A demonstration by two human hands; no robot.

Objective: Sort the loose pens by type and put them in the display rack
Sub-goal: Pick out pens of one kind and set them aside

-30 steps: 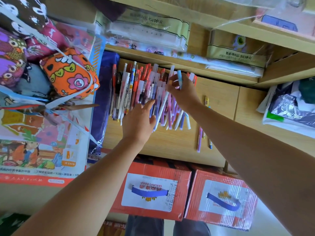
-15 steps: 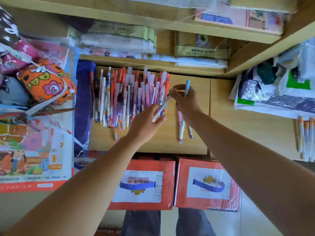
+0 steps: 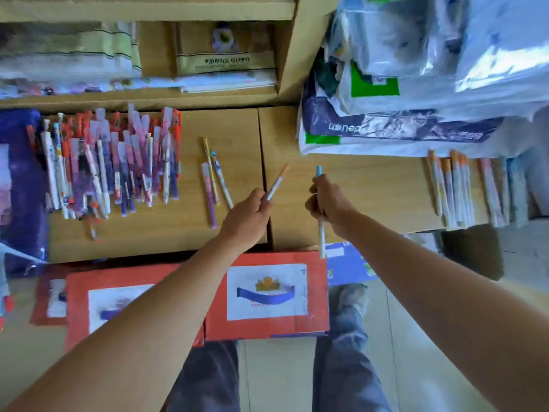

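Note:
A big pile of loose pens (image 3: 113, 162) lies on the wooden shelf (image 3: 237, 129) at the left. Three single pens (image 3: 214, 179) lie apart beside it. My left hand (image 3: 248, 215) grips an orange-capped pen (image 3: 277, 182) that points up and to the right. A blue-capped pen (image 3: 320, 233) stands nearly upright in the grip of my right hand (image 3: 325, 200). Both hands hover over the middle of the shelf, a short gap between them. At the right lies a sorted row of orange-capped pens (image 3: 451, 185), with pink and blue rows (image 3: 502, 188) beside it.
Plastic-wrapped stationery packs (image 3: 401, 84) are stacked at the back right. An upper shelf holds boxed goods (image 3: 225, 55). Two red cartons (image 3: 267, 295) stand below the shelf's front edge. A blue bag (image 3: 20, 185) lies at the far left.
Both hands have left the big pile and moved right, each with a pen. The view has swung right, so the sorted rows now show in full.

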